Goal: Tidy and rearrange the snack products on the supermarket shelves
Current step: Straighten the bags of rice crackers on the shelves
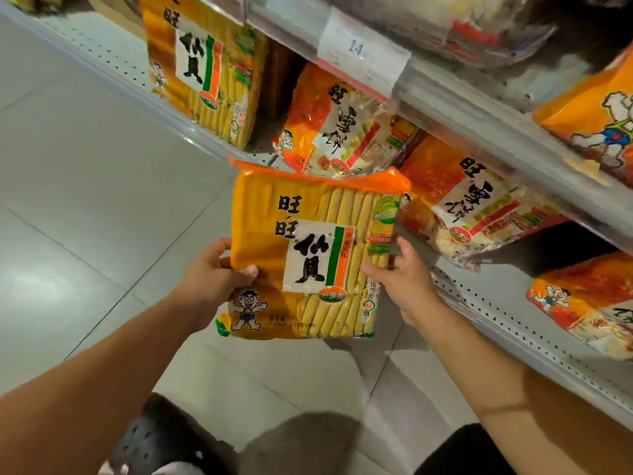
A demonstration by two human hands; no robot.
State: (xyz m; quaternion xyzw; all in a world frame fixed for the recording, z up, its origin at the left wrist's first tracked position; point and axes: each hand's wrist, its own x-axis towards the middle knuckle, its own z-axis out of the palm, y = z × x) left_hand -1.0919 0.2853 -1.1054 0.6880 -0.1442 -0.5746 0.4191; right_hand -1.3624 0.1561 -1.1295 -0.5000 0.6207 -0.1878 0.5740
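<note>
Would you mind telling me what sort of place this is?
Most likely a supermarket aisle: metal shelves stocked with snack bags, a price tag on the shelf edge, and a tiled floor.

Pale grey tiled floor (pixel 85 186) reflects soft light. White perforated metal shelves (pixel 507 313) run diagonally, a price tag (pixel 363 53) on one edge.

Yellow-orange cracker pack (pixel 308 255) — upright, face out — off the shelf, before red-orange packs (pixel 346 125).

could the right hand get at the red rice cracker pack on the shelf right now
Probably not yet: the right hand is gripping the yellow pack together with the left hand. The red pack lies close behind, otherwise unblocked.
</note>
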